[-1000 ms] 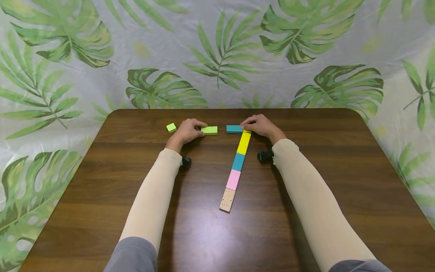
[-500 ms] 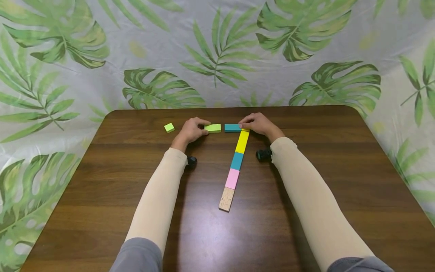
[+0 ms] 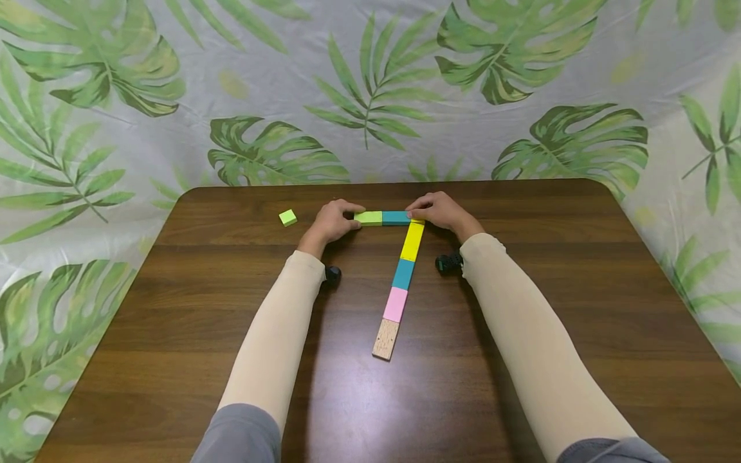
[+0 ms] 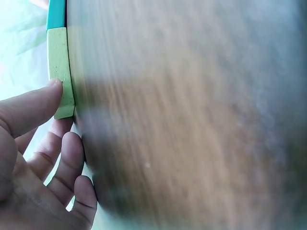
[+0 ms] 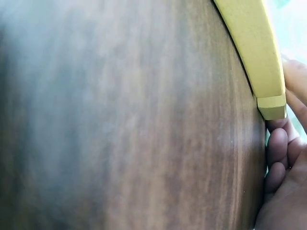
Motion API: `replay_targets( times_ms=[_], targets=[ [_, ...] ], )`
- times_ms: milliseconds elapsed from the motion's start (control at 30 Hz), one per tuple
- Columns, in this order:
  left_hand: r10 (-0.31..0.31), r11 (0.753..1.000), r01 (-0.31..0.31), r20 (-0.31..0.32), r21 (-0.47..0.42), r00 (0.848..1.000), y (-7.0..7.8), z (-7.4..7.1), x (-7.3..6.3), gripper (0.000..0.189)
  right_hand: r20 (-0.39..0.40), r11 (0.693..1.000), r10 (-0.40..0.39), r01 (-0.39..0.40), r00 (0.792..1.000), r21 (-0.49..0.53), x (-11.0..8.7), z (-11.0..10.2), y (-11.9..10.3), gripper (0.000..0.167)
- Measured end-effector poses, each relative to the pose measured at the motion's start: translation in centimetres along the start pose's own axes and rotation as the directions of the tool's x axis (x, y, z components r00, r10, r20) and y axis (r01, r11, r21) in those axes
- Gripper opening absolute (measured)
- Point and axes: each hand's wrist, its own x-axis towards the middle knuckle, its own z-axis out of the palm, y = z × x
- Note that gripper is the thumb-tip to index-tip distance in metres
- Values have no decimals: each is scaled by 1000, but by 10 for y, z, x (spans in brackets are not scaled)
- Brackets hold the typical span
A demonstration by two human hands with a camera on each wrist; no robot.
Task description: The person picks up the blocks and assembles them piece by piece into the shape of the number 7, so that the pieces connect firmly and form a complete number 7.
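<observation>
My left hand (image 3: 332,222) pinches a light green wooden block (image 3: 372,219) at its left end, thumb in front. In the left wrist view the thumb lies on that green block (image 4: 58,55), which meets the end of a teal block (image 4: 56,14). The teal block (image 3: 395,218) lies crosswise near the far edge. My right hand (image 3: 444,213) holds its right end with thumb and fingertips, beside the far end of a yellow block (image 3: 411,241). The right wrist view shows the yellow block (image 5: 254,48) close up, with fingers behind it; the gripped teal end is hidden there.
From the yellow block, a line runs toward me: a second teal block (image 3: 403,274), a pink block (image 3: 395,304) and a plain wood block (image 3: 385,339). A small light green block (image 3: 287,218) lies apart, left of my left hand. All rest on the brown table (image 3: 173,321).
My left hand has slid the green block rightward until its end meets the teal block, closing the gap between them. The right hand has stayed at the corner.
</observation>
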Motion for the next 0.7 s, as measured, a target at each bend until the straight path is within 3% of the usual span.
replay_targets(
  times_ms=[433,700],
  targets=[
    [-39,999,39,18,-2,999,1,0,-2,43,11,1000,-3,3,1000,10,2,2,0,30],
    [-18,1000,18,24,1,1000,2,1,-3,43,11,1000,1,-1,1000,1,-1,1,1,32]
  ],
)
